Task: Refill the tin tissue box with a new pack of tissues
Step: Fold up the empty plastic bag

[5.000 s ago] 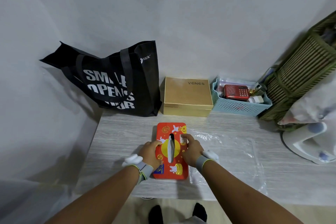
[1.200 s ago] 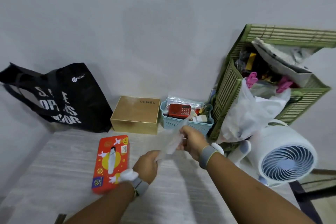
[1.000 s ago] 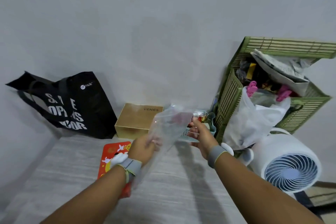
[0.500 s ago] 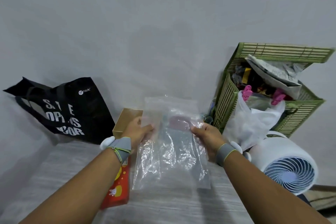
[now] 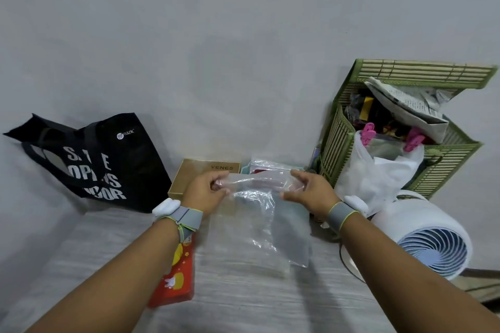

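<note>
empty clear wrapper [image 5: 259, 213] pinched at top edge by left hand [image 5: 207, 192] and right hand [image 5: 311, 192], held above worktop [image 5: 243, 300]. red tin tissue box [image 5: 177, 281] closed below left forearm. refill apparently done; wrapper disposal left.

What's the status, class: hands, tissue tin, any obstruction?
Both hands, left hand and right hand, pinching an empty clear plastic wrapper above the table. Red tissue tin lying flat under left forearm. Nothing blocking.
</note>
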A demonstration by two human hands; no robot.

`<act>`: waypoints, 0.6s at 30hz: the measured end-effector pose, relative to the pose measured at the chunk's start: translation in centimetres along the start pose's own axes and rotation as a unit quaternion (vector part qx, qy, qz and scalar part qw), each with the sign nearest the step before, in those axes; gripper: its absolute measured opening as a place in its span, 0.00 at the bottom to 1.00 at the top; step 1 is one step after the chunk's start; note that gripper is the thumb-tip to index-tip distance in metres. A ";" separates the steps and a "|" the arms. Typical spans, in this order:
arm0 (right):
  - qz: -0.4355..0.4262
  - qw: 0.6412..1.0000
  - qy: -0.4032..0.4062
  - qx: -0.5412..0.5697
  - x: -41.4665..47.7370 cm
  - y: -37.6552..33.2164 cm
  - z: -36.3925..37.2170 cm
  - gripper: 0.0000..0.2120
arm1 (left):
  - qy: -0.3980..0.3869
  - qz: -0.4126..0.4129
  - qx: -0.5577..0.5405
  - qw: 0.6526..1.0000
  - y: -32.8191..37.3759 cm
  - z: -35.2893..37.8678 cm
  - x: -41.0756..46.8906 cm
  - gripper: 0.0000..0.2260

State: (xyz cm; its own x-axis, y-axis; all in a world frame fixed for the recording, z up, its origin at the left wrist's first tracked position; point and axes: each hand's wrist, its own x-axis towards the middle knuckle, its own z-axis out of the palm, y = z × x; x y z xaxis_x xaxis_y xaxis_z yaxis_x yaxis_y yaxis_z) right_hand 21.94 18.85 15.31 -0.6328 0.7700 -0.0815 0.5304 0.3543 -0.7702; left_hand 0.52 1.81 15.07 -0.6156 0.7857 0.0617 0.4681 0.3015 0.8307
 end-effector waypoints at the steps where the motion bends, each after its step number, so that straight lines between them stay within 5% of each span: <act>1: -0.002 0.999 -0.019 -0.043 -0.1 -0.3 -0.2 0.44 | 0.010 0.008 0.014 1.000 0.2 -0.1 0.0 0.19; 3: -0.004 0.992 -0.022 -0.127 -0.1 -0.5 -0.2 0.46 | 0.026 0.017 0.035 0.999 0.3 -0.4 -0.2 0.13; 7: -0.042 0.982 0.042 -0.180 -0.4 -0.9 -0.3 0.26 | 0.060 0.038 0.056 0.996 0.5 -0.9 -0.5 0.02; 10: -0.027 0.992 0.068 -0.104 -0.1 -0.2 -0.7 0.15 | 0.080 0.043 0.041 0.995 1.2 -1.3 -0.7 0.05; 13: -0.006 0.998 0.057 0.013 0.0 0.8 -1.2 0.22 | 0.066 0.022 -0.008 0.998 0.7 -2.2 -0.4 0.08; 18: 0.000 0.978 0.038 0.204 -1.1 -0.6 -0.7 0.14 | 0.034 -0.038 -0.175 0.983 0.5 -2.2 -0.3 0.10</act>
State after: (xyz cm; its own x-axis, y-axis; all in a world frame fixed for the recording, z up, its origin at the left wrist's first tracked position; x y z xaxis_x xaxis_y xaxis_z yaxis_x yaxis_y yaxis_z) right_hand 22.72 18.22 16.31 -0.5810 0.8126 -0.0465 0.2511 0.1246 -0.9599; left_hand -0.46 0.50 16.73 -0.6876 0.7258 0.0190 0.1796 0.1447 0.9730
